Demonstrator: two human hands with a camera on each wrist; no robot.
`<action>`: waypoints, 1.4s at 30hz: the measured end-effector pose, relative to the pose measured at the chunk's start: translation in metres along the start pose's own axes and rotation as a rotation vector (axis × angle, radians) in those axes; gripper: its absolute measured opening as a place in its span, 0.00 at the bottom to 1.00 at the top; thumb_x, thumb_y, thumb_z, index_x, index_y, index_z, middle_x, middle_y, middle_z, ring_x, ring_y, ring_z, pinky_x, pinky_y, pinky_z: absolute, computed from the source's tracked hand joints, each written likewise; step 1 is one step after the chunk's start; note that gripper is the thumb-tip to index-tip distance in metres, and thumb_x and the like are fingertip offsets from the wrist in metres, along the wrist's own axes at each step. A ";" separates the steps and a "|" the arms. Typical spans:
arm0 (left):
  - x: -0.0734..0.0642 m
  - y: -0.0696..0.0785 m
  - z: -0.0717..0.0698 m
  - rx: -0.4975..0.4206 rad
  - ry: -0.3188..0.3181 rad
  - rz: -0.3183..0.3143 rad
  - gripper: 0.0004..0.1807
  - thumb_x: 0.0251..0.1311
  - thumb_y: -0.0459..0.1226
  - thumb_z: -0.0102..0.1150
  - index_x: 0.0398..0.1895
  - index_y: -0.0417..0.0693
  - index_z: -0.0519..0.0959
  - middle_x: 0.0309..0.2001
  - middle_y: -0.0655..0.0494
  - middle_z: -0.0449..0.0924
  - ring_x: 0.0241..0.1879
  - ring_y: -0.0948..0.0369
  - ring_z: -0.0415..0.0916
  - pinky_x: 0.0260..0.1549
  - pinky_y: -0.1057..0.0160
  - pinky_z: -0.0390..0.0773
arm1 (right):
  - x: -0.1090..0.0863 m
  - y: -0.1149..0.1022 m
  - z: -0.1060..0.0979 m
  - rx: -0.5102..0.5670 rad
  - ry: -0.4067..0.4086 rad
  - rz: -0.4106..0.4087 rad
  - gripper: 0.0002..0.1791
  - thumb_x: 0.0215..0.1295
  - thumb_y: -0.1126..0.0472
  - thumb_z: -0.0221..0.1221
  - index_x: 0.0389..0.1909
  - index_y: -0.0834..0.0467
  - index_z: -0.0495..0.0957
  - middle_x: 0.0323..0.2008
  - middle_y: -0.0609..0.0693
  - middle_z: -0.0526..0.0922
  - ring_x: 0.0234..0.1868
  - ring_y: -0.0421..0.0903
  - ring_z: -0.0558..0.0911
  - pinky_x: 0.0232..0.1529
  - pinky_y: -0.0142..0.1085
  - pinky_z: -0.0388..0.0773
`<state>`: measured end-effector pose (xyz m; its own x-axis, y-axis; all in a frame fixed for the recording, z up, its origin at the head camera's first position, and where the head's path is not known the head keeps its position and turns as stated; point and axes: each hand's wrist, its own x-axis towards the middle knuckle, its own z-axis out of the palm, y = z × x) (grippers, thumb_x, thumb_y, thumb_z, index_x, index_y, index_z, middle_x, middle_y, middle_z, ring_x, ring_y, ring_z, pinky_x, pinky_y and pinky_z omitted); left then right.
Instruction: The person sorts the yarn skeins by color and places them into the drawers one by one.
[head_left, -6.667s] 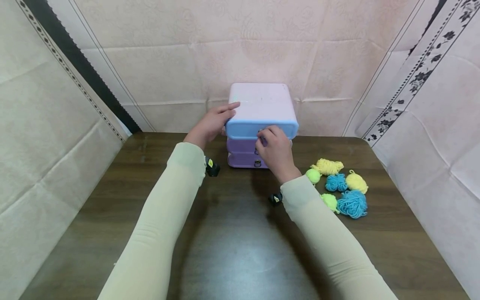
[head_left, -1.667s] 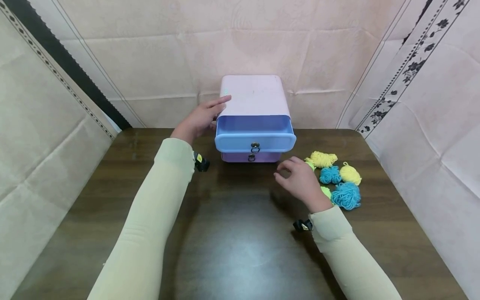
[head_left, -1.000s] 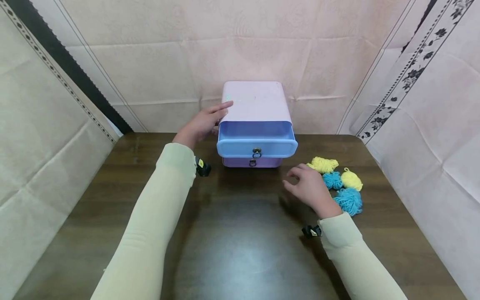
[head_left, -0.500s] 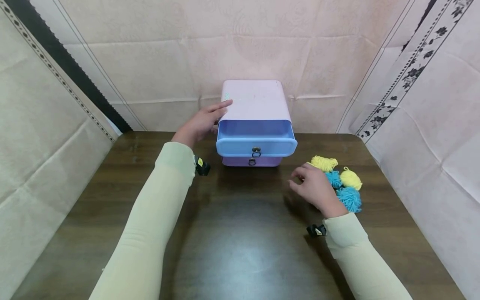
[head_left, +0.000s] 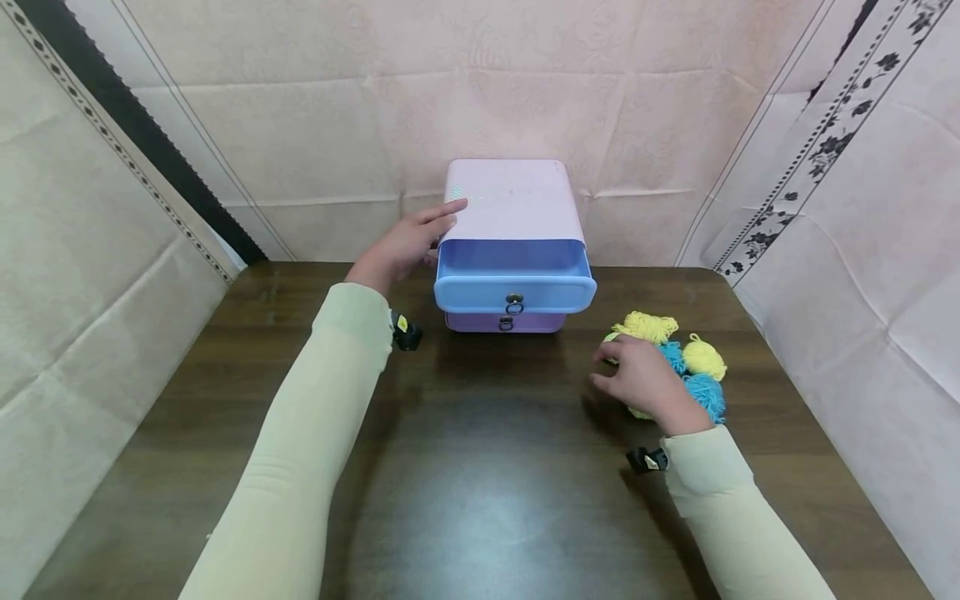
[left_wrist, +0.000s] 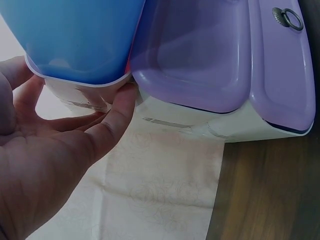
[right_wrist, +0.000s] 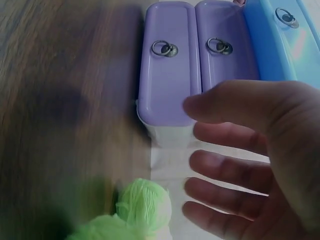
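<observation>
A small cabinet with a pale pink top has its blue top drawer pulled out, the inside visible. Two purple drawers below are closed, each with a ring handle. My left hand holds the cabinet's upper left edge, thumb and fingers spread around the corner; in the left wrist view a fingertip presses its side wall beside the blue drawer. My right hand is over the near side of the yarn balls, fingers loosely bent and nothing in them. Light green yarn balls lie below it, mostly covered in the head view.
Yellow yarn balls and blue yarn balls sit grouped on the right of the brown wooden table. A cream cloth hangs behind the cabinet, and patterned cloths stand at both sides.
The blue drawer, closed earlier with my right hand at its ring, now stands out. My right hand has moved right, over the yarn. My left hand stays at the cabinet.
</observation>
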<state>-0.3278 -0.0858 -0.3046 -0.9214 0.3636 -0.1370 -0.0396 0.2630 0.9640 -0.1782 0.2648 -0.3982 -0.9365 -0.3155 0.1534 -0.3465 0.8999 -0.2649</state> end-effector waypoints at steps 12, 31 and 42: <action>0.000 0.001 0.001 -0.023 -0.012 0.003 0.20 0.72 0.51 0.44 0.64 0.84 0.67 0.74 0.64 0.57 0.70 0.55 0.62 0.63 0.48 0.69 | -0.006 0.009 -0.007 -0.012 -0.252 0.048 0.23 0.54 0.55 0.69 0.51 0.57 0.81 0.48 0.57 0.81 0.45 0.54 0.80 0.48 0.51 0.76; -0.009 0.011 0.004 -0.022 -0.013 -0.021 0.22 0.73 0.49 0.44 0.68 0.80 0.65 0.75 0.62 0.55 0.69 0.54 0.62 0.63 0.49 0.69 | -0.016 0.022 -0.016 -0.040 -0.405 0.041 0.27 0.48 0.57 0.72 0.52 0.56 0.80 0.46 0.53 0.83 0.46 0.52 0.80 0.45 0.50 0.77; -0.003 0.006 0.002 -0.030 -0.009 -0.018 0.21 0.73 0.50 0.44 0.67 0.81 0.65 0.74 0.62 0.56 0.68 0.55 0.63 0.62 0.50 0.70 | -0.017 0.028 -0.013 -0.038 -0.472 0.106 0.29 0.47 0.64 0.71 0.55 0.52 0.79 0.55 0.61 0.79 0.45 0.52 0.76 0.41 0.47 0.75</action>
<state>-0.3244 -0.0830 -0.2987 -0.9169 0.3673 -0.1563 -0.0678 0.2426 0.9678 -0.1712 0.2990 -0.3956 -0.8918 -0.3160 -0.3237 -0.2542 0.9420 -0.2191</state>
